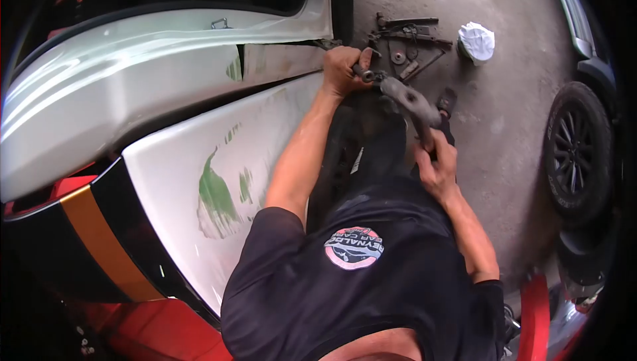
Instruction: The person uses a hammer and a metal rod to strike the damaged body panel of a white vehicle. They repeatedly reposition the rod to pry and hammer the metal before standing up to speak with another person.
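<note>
the left hand (342, 72) is closed around a short, dark metal piece with a round end (365, 75), up by the corner of the pale silver vehicle body (166, 56). the right hand (438, 163) is gripping the handle of a grey, rounded, worn-looking tool (410, 101), which slants up and left so that its narrow end meets, or nearly meets, the metal piece; i can't tell which. the tool is between the two hands, above the grey concrete floor (491, 135). beside the left forearm lies a broad white panel (166, 155) with patchy green marks (217, 192) on it. on the floor past the hands is a loose group of dark, thin metal parts (411, 42), and near them, to the right, a container topped with crumpled white cloth (476, 41). a black wheel with a treaded tire (576, 152) is at the far right, well apart from the hands.
</note>
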Demonstrator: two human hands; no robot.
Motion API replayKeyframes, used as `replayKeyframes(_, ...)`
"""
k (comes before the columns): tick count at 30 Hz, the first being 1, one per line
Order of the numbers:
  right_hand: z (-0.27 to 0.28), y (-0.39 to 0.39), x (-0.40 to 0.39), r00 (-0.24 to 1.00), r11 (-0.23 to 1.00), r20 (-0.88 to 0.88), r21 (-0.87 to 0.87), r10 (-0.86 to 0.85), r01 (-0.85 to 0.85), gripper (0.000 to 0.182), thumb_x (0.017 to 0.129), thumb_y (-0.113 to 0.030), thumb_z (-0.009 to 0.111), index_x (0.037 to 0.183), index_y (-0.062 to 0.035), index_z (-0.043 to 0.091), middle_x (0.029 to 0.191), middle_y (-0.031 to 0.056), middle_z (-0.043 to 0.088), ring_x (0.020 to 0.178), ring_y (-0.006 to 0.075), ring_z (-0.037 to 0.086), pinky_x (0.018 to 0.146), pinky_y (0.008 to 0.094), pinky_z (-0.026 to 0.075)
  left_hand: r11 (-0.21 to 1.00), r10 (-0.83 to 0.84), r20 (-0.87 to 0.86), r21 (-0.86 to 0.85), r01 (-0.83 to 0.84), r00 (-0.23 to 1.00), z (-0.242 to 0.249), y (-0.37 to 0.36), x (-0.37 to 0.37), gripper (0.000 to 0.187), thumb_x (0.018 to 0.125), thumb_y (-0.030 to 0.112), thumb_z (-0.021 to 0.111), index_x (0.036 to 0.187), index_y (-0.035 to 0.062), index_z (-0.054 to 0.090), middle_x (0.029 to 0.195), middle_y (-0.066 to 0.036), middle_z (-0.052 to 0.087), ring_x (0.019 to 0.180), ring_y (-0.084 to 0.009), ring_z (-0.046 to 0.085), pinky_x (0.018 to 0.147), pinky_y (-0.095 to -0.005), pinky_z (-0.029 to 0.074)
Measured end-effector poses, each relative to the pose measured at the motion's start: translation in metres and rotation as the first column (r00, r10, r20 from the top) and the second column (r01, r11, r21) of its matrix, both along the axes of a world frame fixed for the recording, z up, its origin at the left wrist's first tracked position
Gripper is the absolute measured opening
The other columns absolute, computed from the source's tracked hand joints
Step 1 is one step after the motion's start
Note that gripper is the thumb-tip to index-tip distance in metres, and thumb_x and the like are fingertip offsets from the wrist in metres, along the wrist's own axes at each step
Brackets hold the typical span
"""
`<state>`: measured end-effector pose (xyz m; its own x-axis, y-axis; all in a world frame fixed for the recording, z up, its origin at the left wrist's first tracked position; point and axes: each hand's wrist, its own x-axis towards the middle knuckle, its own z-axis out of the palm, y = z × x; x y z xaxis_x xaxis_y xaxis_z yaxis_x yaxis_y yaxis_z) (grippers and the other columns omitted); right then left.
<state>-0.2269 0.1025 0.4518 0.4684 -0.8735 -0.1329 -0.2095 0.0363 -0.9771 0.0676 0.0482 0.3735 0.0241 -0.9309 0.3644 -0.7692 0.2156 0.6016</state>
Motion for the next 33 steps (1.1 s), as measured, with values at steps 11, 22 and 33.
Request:
replayKeyframes(11, -0.040, -0.010, 0.016, 0.997, 0.997, -0.005, 0.020, 0.071, -0.070, 0.016, 0.092, -0.007, 0.065, 0.104, -0.0011, 0.057, 0.065, 0.0127, 0.053, 0.051, 0.0270, 0.057, 0.049, 0.0360, 0.044, 0.977, 0.211, -0.100, -0.002, -0.212, 0.972, 0.004, -0.006, 0.027, 0.039, 0.094, 0.009, 0.065, 0.059, 0.0017, 0.049, 0.055, -0.016, 0.050, 0.045, -0.0330, 0.049, 0.046, -0.0403, 0.035)
replayKeyframes(22, -0.057, -0.028, 0.037, 0.980, 0.983, -0.076, 0.012, 0.181, -0.181, 0.019, 0.085, -0.003, 0.069, 0.099, -0.0026, 0.056, 0.071, 0.0153, 0.061, 0.061, 0.0361, 0.062, 0.058, 0.0365, 0.048, 0.983, 0.179, -0.099, 0.057, -0.174, 0.979, -0.010, -0.010, 0.010, 0.041, 0.092, 0.012, 0.068, 0.058, 0.0040, 0.047, 0.056, -0.016, 0.049, 0.050, -0.0358, 0.053, 0.049, -0.0447, 0.038)
replayKeyframes(33, -0.035, -0.057, -0.024, 0.988, 0.992, -0.100, 0.026, -0.122, 0.125, 0.009, 0.092, -0.005, 0.065, 0.097, -0.0001, 0.059, 0.061, 0.0061, 0.053, 0.053, 0.0143, 0.051, 0.054, 0.0292, 0.043, 0.989, 0.050, 0.121, -0.146, -0.032, 0.991, 0.019, -0.009, -0.052, 0.040, 0.087, 0.010, 0.073, 0.059, 0.0096, 0.044, 0.054, -0.009, 0.042, 0.047, -0.0296, 0.044, 0.048, -0.0419, 0.032)
